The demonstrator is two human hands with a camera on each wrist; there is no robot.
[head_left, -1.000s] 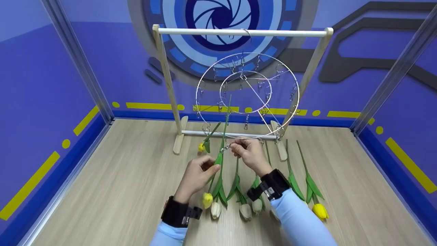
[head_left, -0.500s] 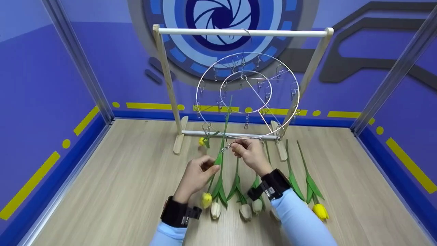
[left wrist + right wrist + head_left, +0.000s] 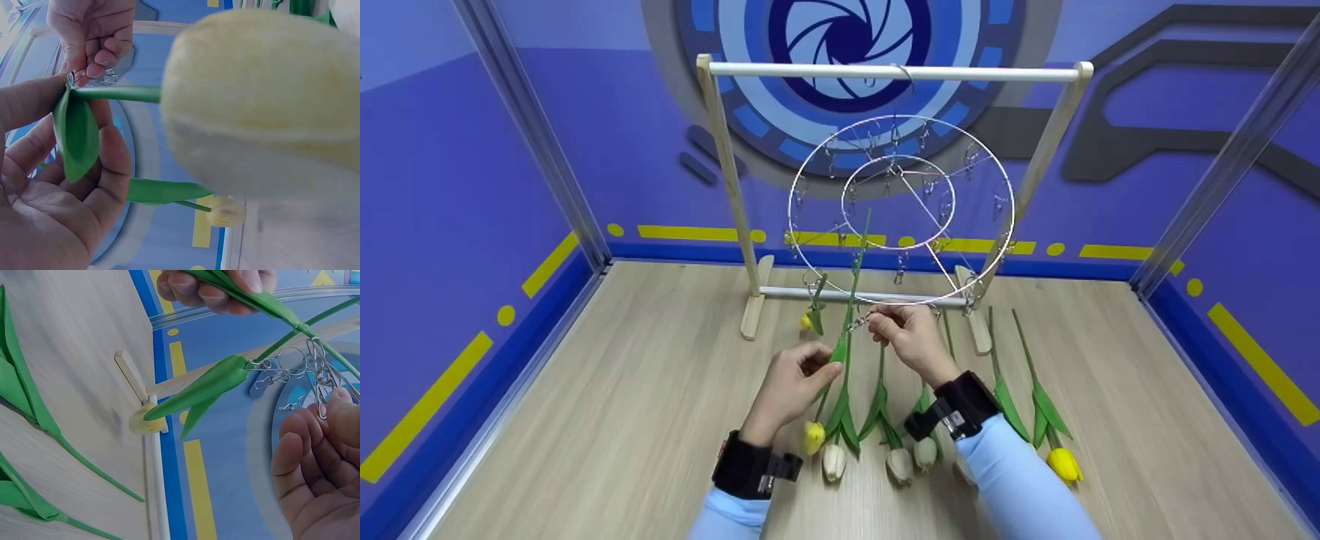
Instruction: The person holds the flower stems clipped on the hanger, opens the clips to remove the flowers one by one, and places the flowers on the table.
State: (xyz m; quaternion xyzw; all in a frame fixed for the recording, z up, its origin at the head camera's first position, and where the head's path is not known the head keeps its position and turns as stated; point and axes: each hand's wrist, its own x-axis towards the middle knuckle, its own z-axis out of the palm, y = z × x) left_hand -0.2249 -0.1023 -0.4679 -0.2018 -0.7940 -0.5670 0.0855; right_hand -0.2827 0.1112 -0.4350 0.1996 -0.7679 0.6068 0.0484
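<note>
Left hand pinches the stem and leaf of a yellow tulip, bloom hanging down above the wooden floor; right hand has fingers curled on a metal clip at the lower rim of the round wire hanger, touching that stem. Hanger hangs from the wooden rack; one small yellow tulip already dangles from a clip just left. Row of tulips lies on the floor beneath both hands, partly hidden by the right sleeve.
</note>
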